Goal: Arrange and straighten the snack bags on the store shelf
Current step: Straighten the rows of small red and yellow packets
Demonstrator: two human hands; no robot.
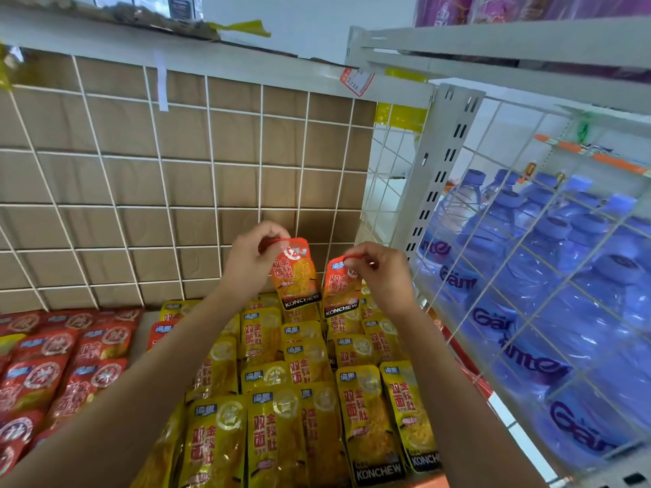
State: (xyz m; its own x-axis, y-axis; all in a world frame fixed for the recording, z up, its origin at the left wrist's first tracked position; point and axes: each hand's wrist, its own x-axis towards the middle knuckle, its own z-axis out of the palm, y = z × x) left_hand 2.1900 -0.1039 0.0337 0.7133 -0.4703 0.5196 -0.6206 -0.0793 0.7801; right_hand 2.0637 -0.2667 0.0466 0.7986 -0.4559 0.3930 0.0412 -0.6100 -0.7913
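You hold two orange snack bags upright over the back of the shelf [141,336], long axes near vertical, top seals up and black bands down: the left orange bag [297,272] leans slightly, the right orange bag [340,288] hangs just beside it. Both forearms reach forward; your left hand [252,257] and right hand [378,276] each pinch a bag's top edge with curled fingers [267,232]. Beneath them, yellow bags [306,382] lie in overlapping rows with red bags [53,364] to their left, and water bottles [528,276] stand behind the right wire panel [500,220]
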